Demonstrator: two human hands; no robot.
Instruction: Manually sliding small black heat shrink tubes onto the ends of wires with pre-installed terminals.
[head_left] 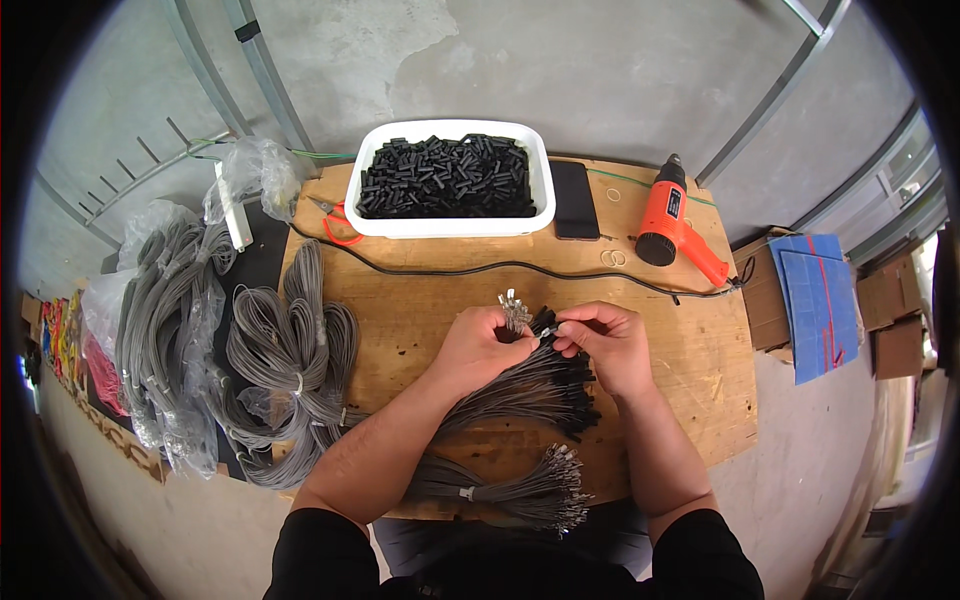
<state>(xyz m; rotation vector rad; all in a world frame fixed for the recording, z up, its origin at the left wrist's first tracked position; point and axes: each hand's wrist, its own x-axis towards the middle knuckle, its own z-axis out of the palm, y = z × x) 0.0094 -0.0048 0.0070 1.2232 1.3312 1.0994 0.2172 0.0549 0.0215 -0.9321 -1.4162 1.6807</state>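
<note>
My left hand (478, 350) is closed around a small bunch of grey wires whose silvery metal terminals (514, 308) stick up above the thumb. My right hand (612, 348) pinches one wire end at its tip, close to my left fingers; a black sleeve (543, 318) shows beside it. Under my hands fan out many grey wires (500, 393) with black sleeves on their ends (575, 405). Nearer to me lies another bundle of grey wires (480, 492), tied with a white band, its bare metal terminals pointing right.
A white tub (450, 229) full of short black sleeves stands at the back, beside a dark phone (575, 200). An orange heat gun (668, 215) lies at the right. A black cord (440, 272) crosses the wooden table (690, 400). Coiled grey cables (290, 350) and red-handled pliers (343, 225) are left.
</note>
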